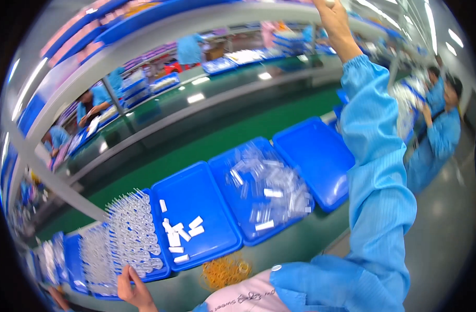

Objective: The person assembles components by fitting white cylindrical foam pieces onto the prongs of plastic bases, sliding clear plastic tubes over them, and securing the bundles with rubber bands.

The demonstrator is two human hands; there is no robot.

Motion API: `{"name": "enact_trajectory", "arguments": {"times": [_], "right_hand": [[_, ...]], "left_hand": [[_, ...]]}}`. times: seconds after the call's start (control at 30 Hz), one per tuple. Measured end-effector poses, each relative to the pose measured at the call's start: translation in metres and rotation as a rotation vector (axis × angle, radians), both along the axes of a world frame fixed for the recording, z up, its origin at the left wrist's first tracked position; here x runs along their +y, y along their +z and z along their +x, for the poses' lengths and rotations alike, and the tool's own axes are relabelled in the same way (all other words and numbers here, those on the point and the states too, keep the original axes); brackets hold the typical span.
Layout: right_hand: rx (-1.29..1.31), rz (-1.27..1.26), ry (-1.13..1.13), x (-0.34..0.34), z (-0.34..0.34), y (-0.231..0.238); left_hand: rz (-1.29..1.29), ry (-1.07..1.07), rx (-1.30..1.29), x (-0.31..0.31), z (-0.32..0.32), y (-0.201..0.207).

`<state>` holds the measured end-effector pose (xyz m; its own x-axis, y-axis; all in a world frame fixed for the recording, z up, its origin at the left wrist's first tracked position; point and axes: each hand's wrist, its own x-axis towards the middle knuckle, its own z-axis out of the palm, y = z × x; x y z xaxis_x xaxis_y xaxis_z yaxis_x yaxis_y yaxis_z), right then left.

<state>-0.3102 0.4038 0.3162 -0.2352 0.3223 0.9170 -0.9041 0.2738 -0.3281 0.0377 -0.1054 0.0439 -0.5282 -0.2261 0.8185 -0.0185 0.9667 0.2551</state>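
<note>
My right hand (pixel 331 21) is raised high at the top edge. Its fingers are partly cut off by the frame, closed round a small pale thing (pixel 329 3) that I cannot make out. Low at the left, my left hand (pixel 135 291) is beside the near edge of a tray of clear tube-like plastic parts (pixel 134 234) set in dense rows. Its thumb and fingers are slightly apart, with nothing visible between them. To the right of that tray, a blue tray (pixel 196 182) carries several small white blocks (pixel 183 231).
Another blue tray (pixel 222 161) contains loose clear plastic pieces (pixel 279 190); a bare blue tray (pixel 313 151) stands right of it. Yellow rubber bands (pixel 226 271) lie near my body. Beyond runs a green conveyor belt (pixel 196 151). A metal post (pixel 61 190) slants at left. Co-workers (pixel 438 132) stand at right.
</note>
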Motion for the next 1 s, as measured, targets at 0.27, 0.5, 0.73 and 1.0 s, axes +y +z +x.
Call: {"name": "enact_trajectory", "arguments": {"times": [0.27, 0.5, 0.73, 1.0], "right_hand": [[-0.426, -0.07, -0.722, 0.122, 0.254, -0.256], [-1.129, 0.205, -1.2, 0.18, 0.299, -0.374], [-0.914, 0.073, -1.24, 0.171, 0.257, -0.39], [0.127, 0.17, -0.553, -0.025, 0.129, -0.07]], "left_hand": [[-0.075, -0.062, -0.125, -0.005, -0.013, 0.01], [-0.254, 0.035, -0.185, 0.012, -0.012, 0.013], [-0.104, -0.114, -0.136, -0.042, 0.012, -0.017], [-0.178, -0.01, -0.109, 0.012, -0.014, 0.041]]}}
